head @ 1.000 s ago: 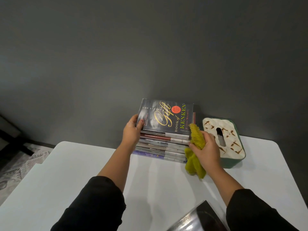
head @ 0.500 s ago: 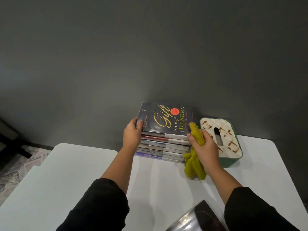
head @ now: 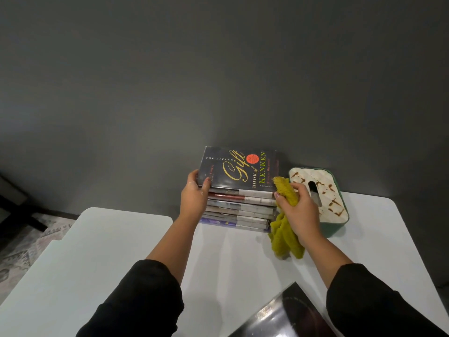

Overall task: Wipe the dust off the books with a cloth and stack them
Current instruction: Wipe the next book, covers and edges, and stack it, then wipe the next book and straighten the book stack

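A stack of several books [head: 239, 210] stands at the back of the white table [head: 109, 251] against the grey wall. Its top book [head: 239, 170] is dark with gold "Gift" lettering. My left hand [head: 194, 199] grips the stack's left side, thumb on the top book's near left corner. My right hand [head: 300, 210] grips a yellow-green cloth [head: 285, 235] at the stack's right side; the cloth's upper end touches the top book's right corner and the rest hangs to the table.
A green tissue box [head: 336, 228] with a white patterned lid stands just right of the stack, behind my right hand. A dark glossy book [head: 281, 314] lies at the near table edge. A patterned rug [head: 21, 249] shows on the floor at left.
My hands stay on the stack. The right hand with the cloth has edged slightly toward the top book's right corner; the view has shifted a little.
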The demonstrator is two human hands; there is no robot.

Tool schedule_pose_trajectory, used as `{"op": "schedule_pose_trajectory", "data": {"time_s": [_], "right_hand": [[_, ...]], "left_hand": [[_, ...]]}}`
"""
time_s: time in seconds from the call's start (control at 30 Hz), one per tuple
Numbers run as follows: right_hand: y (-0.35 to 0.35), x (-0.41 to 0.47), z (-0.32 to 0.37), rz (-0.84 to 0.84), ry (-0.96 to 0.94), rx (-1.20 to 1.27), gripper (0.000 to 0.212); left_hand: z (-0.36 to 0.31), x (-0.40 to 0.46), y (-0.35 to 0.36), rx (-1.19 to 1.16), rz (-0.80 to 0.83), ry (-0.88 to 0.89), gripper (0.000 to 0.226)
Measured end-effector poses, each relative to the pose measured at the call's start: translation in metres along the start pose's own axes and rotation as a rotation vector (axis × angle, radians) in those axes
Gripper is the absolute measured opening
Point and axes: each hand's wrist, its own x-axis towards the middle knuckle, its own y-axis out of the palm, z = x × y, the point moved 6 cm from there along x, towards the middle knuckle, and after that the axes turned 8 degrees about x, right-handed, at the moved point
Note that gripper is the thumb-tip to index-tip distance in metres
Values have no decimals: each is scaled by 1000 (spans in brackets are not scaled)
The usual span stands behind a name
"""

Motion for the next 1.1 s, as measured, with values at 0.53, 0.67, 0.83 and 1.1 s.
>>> {"op": "schedule_pose_trajectory", "data": {"time_s": [0.53,0.67,0.83,1.1], "right_hand": [[-34,-69,40,84,66,23,57],[-48,-100,47,143,69,-33,72],[-77,-140,50,91,2,-60,69],[-115,-188,52,43,-140,-49,19]], "left_hand": [[-14,-103,1,67,64,111,55],[2,-138,15,151,180,111,47],[27,-178,34,218,299,85,45],[68,-237,33,323,324,-30,45]]}}
